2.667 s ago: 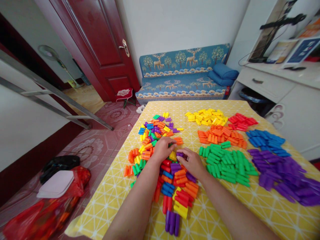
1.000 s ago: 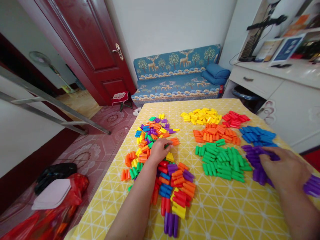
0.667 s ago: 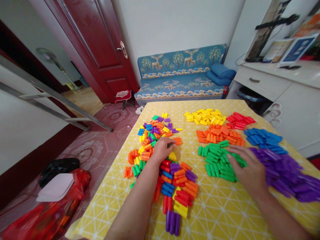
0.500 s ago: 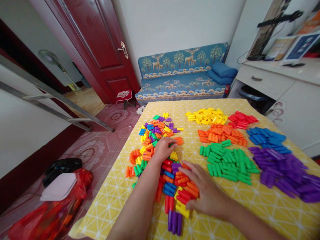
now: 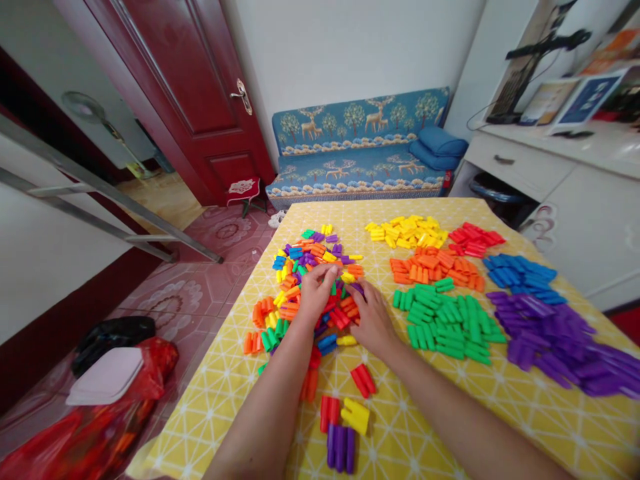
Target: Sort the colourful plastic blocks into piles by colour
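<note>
My left hand (image 5: 317, 293) lies over the mixed heap of coloured plastic pieces (image 5: 290, 308), its thumb and fingers drawn together; whatever lies between them is too small to tell. My right hand (image 5: 373, 319) rests against the heap's right side with fingers spread and curved round orange and red pieces. Nearer me lie a loose red piece (image 5: 363, 381), a yellow piece (image 5: 355, 416) and a purple piece (image 5: 341, 448). To the right are single-colour piles: yellow (image 5: 410, 232), orange (image 5: 437, 267), green (image 5: 447, 320), red (image 5: 475, 239), blue (image 5: 523, 277) and purple (image 5: 560, 337).
A yellow patterned cloth (image 5: 220, 413) covers the table. Beyond it stands a blue sofa (image 5: 350, 167), with a white cabinet (image 5: 575, 213) at the right. On the floor at left are a red bag (image 5: 65, 440) and a metal ladder (image 5: 110, 193).
My right hand has moved forward and left, and pieces near it are pushed up into the heap. Several red, yellow and purple pieces now lie apart in front. The view has shifted slightly.
</note>
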### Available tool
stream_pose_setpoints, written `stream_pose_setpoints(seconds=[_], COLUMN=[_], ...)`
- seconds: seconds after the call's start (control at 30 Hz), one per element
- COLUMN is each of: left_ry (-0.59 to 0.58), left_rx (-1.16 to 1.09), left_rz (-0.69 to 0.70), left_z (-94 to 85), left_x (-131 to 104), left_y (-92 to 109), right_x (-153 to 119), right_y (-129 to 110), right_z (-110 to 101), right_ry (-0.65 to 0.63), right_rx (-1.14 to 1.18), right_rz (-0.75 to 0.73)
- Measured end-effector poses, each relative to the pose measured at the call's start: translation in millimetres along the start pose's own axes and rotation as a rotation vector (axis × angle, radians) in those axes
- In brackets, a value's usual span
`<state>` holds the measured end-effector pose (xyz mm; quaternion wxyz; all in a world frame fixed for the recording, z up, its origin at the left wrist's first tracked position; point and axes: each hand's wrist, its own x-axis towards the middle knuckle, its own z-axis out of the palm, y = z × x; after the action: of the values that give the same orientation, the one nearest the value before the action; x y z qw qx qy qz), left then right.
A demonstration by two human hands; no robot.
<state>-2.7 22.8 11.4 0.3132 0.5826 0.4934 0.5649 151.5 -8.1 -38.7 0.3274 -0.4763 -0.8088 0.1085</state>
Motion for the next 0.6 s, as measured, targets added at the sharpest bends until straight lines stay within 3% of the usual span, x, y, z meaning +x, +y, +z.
stream_pose_setpoints(seconds=[0.23, 0.33, 0.47, 0.6], left_ry=[0.178, 0.163, 0.184, 0.334], left_rx=[-0.712, -0.799, -0.641, -0.095], left_rz=[-0.154, -0.168, -0.156, -0.061], left_z=[-9.7, -20.3, -47.2, -101.0], left_x=[10, 13, 9, -11], left_y=[35, 47, 57, 39], right_x=[1, 0, -1, -2], right_y=[6, 6, 3, 2], right_z=[-1, -6, -12, -14], right_ry=[0.076, 0.095, 0.092, 0.098], right_rx=[0.241, 0.356, 0.417, 0.438], right_rz=[0.015, 0.023, 0.05, 0.061])
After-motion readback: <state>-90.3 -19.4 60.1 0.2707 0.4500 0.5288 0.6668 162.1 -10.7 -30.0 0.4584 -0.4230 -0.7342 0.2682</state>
